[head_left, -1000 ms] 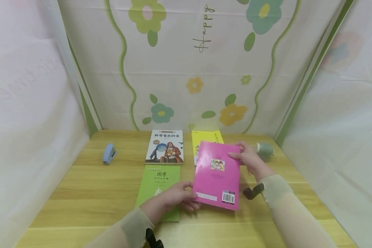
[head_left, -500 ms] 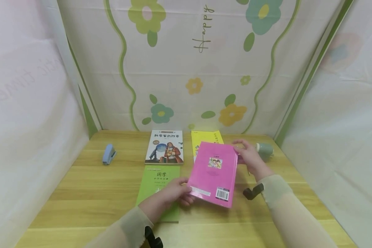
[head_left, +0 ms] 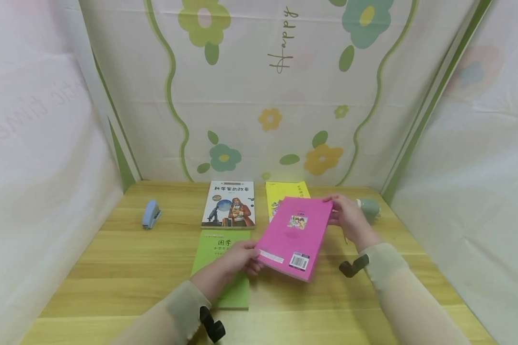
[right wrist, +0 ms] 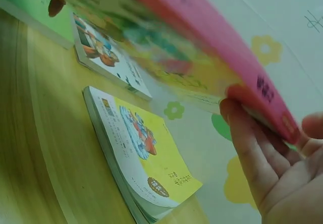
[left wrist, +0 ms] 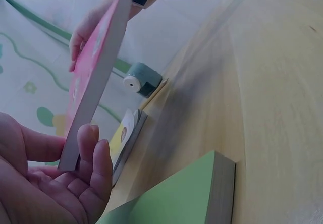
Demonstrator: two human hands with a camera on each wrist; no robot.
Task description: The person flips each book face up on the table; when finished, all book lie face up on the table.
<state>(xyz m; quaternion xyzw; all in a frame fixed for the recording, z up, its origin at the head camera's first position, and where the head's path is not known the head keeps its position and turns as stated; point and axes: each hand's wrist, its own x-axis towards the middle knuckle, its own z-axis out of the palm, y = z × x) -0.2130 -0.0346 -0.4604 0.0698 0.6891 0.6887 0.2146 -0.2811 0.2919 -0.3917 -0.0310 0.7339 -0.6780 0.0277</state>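
Here the left hand pinches the near corner of the flat pink paperback book (apparently lifted clear of the wooden table), its long axis running away rightward to the right hand gripping the far corner.

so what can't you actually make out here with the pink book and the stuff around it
- Pink book front cover: faces down in the head view, motion-blurred in the right wrist view.
- Yellow book: its near half is hidden behind the pink book in the head view.
- Green book cover: the left hand covers part of its print.
- Green object behind the right hand: partly blocked, too small to identify.
- Barcode text: too small.
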